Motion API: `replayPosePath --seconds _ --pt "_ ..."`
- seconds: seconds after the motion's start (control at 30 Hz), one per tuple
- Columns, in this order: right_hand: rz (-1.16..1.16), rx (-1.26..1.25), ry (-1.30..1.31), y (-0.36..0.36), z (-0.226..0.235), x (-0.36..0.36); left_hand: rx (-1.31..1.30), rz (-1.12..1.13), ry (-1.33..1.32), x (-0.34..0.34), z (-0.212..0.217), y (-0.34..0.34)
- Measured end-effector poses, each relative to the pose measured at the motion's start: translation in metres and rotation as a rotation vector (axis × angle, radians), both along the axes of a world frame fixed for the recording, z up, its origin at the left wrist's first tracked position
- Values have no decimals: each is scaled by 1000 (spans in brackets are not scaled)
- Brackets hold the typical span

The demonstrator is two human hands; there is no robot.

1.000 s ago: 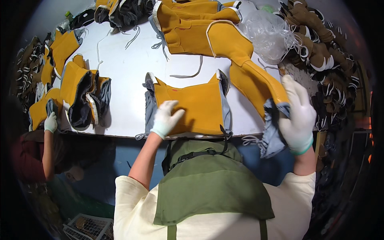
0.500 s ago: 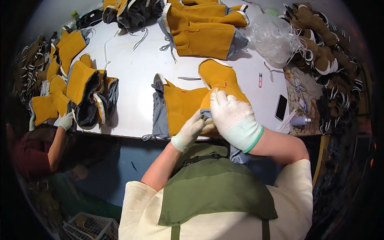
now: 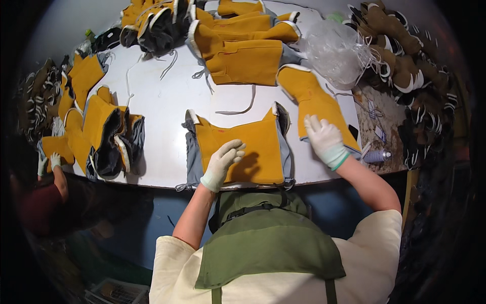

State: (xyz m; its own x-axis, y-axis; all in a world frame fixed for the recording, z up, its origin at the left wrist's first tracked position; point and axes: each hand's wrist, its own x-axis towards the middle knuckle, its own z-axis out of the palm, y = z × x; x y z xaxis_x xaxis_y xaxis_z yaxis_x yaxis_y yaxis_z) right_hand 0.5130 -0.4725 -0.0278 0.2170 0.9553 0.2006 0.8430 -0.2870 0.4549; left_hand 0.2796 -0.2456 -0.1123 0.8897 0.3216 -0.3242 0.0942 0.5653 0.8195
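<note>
I log one mustard-yellow, boot-shaped fabric piece (image 3: 319,102), since shifted rightward, under my white-gloved right hand (image 3: 325,138); grasp, I cannot tell. White-gloved left hand (image 3: 221,164): fingers released, loosely curled.

Centre boot upper (image 3: 263,144) before overlapping uppers (image 3: 248,62) (plastic bag (image 3: 335,55) rightward)

– What's worn at six o'clock?
– An olive-green apron (image 3: 271,258) with a black band (image 3: 250,209) and narrow green straps (image 3: 331,292), over a cream, short-sleeved shirt (image 3: 172,263).
– And the gloves (image 3: 324,139)?
– White, both; the one at three o'clock has a mint-coloured cuff (image 3: 336,156) with a darker green edge.
</note>
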Motion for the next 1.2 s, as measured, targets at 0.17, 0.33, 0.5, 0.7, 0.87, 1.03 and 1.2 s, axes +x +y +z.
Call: replayPosePath --seconds 0.17,0.33,0.5,0.7,0.87,1.03,1.2 --pt "19 87 54 -49 -83 -2 -33 62 17 0 -16 -3" --pt "-72 48 211 -88 -154 -24 -83 76 67 10 -34 -6" --pt "-106 -191 620 -93 -155 -9 46 14 142 29 -29 -14" --pt "-95 -294 957 -18 -62 82 733 -23 352 27 -38 -16" --pt "59 415 649 138 -34 163 1197 -95 439 16 -54 -21" --pt "-11 137 507 257 -47 202 1152 -160 503 11 -78 -24" --pt "-183 -80 515 291 -41 198 1152 -148 501 13 -91 -25"
